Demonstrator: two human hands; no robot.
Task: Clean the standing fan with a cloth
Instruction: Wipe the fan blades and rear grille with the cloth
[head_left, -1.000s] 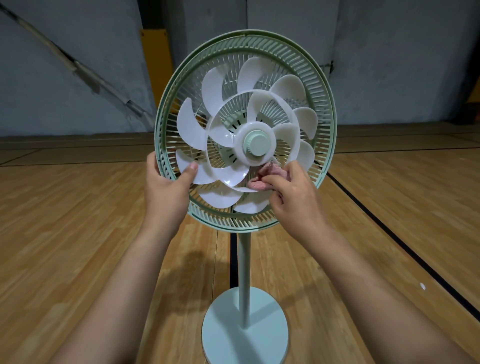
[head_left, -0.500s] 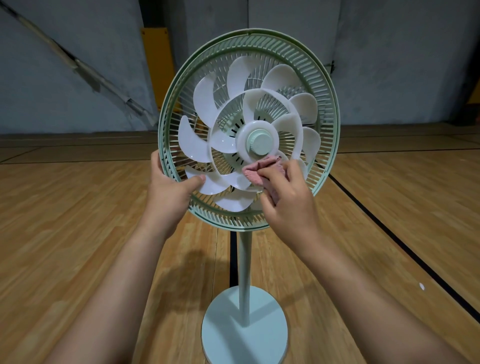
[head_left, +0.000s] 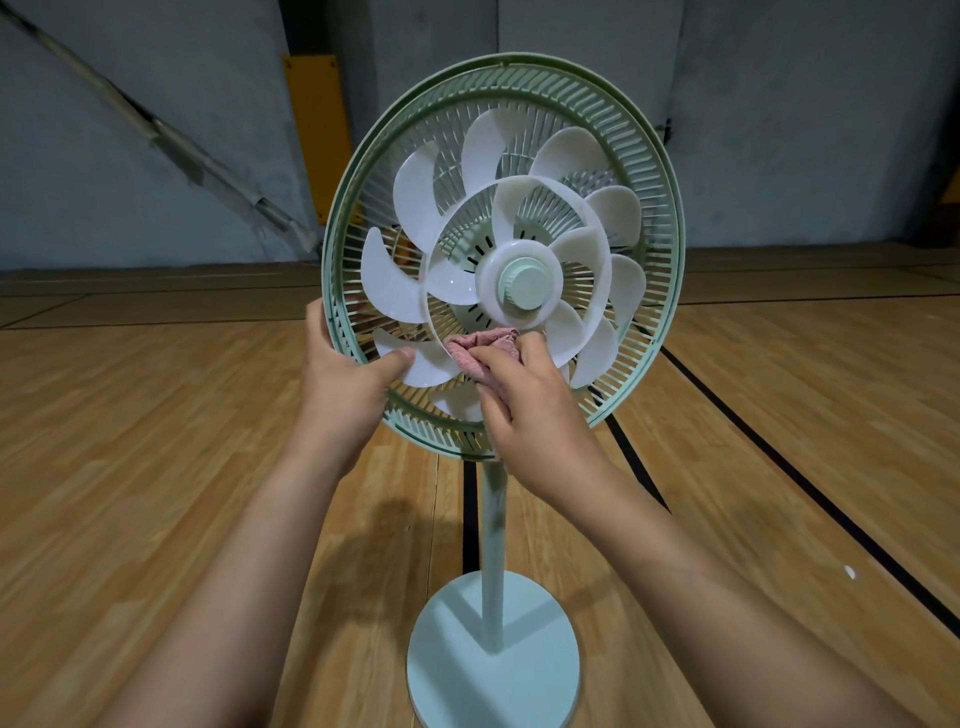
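Pale-green plastic standing fan stands on the wooden plank floor. Left hand curls its fingers round the grille rim; right hand pinches a crumpled pink cloth against the white blades.

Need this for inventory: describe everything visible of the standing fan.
The standing fan, upright, looks plastic: a pale green grille behind, no front guard, white curved blades around a green-capped white hub, a pale pole and a round base on the wood floor. The left hand grips the grille's lower left rim, thumb on a blade; the right hand presses a pink cloth to the blades below the hub.
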